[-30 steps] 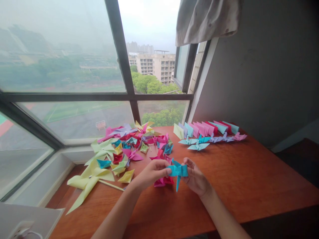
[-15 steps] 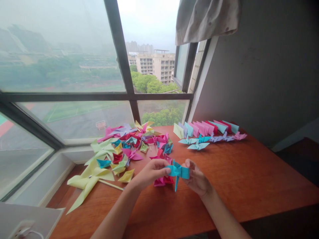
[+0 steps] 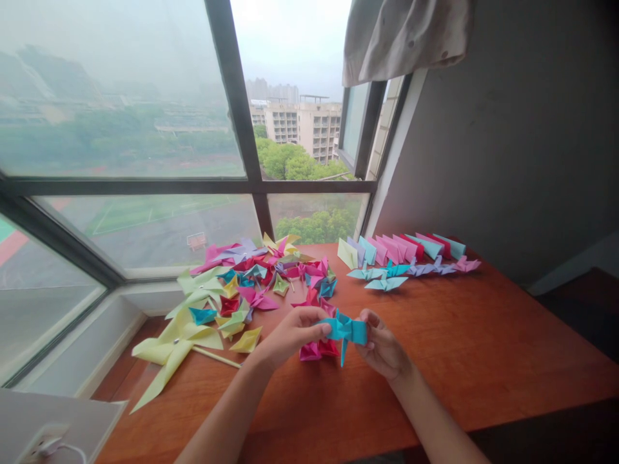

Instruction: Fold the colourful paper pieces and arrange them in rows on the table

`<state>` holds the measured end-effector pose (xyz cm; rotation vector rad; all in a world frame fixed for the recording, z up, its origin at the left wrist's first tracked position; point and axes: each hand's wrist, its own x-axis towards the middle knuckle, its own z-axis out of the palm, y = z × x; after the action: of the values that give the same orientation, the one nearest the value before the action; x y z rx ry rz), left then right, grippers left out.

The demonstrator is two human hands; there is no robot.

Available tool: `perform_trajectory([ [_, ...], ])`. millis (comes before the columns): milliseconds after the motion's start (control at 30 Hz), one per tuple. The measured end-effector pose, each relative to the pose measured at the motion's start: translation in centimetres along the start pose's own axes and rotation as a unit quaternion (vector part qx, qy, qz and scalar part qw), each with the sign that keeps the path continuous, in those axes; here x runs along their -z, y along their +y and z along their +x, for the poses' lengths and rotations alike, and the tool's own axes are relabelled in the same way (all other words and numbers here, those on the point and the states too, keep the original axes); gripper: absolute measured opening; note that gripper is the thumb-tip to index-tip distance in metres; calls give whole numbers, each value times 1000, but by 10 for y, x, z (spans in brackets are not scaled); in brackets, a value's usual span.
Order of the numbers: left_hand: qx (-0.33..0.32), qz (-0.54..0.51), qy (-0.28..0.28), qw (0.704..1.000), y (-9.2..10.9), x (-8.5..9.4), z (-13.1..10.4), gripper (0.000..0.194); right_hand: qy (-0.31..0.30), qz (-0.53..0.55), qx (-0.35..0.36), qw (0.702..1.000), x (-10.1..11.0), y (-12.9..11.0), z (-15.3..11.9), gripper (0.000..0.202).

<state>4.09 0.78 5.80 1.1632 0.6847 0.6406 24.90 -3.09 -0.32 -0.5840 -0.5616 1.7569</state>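
Observation:
A blue origami crane (image 3: 345, 329) is held up over the table between my two hands. Its left wing is pinched between the thumb and fingers of my left hand (image 3: 302, 332). On the other side, my right hand (image 3: 382, 345) grips the tip of the right wing, with the fingers curled behind it. A narrow point of the crane hangs downward and another sticks up from its middle. Just behind and below it lie pink and red folded paper pieces (image 3: 316, 350), partly hidden by the crane and my left hand.
Folded boats, cranes and pinwheels crowd the left of the wooden table (image 3: 483, 361), including a large yellow-green pinwheel (image 3: 174, 351) on a stick. At the back right stand a row of folded papers (image 3: 391, 250) and several small cranes (image 3: 385, 283). A window frame (image 3: 309, 187) rises behind.
The view has shifted very slightly. Both hands keep their hold on the blue crane, which has barely moved.

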Motion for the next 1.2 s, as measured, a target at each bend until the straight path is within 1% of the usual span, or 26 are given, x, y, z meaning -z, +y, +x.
perform_trajectory([
  [100, -6, 5, 5, 1000, 0, 1, 0, 36, 16, 5, -4, 1000, 1, 1, 1, 24],
  [200, -16, 5, 2, 1000, 1, 1, 0, 35, 34, 8, 13, 999, 1, 2, 3, 29],
  [333, -28, 4, 20, 999, 5, -1, 0, 38, 28, -16, 32, 999, 1, 1, 6, 25],
  [433, -31, 8, 30, 999, 7, -2, -1, 42, 34, -15, 61, 997, 0, 0, 9, 24],
  [500, -28, 8, 27, 999, 7, -2, -1, 44, 50, -4, 80, 996, 0, -1, 10, 24],
  [633, -21, 18, 29, 999, 5, 0, 0, 48, 107, 24, 93, 990, 1, -1, 13, 26],
  [767, -22, 39, 41, 998, 3, 1, 0, 51, 120, 25, 94, 988, 2, -1, 14, 26],
  [900, -39, 82, 55, 994, 2, 1, 0, 53, 122, 1, 104, 987, 3, -2, 14, 24],
  [1000, -39, 89, 70, 993, 2, 1, 1, 51, 144, -57, 111, 982, 2, -1, 17, 25],
  [1067, -41, 80, 80, 993, 3, 1, 1, 47, 183, -129, 152, 963, 2, 1, 18, 27],
  [1133, -50, 83, 91, 991, 2, 1, 3, 43, 236, -213, 226, 921, 1, 3, 18, 30],
  [1167, -58, 91, 97, 989, 2, 1, 4, 43, 256, -250, 258, 897, 0, 4, 17, 29],
  [1200, -66, 102, 102, 987, 1, 2, 6, 43, 264, -285, 279, 878, -1, 5, 15, 28],
])
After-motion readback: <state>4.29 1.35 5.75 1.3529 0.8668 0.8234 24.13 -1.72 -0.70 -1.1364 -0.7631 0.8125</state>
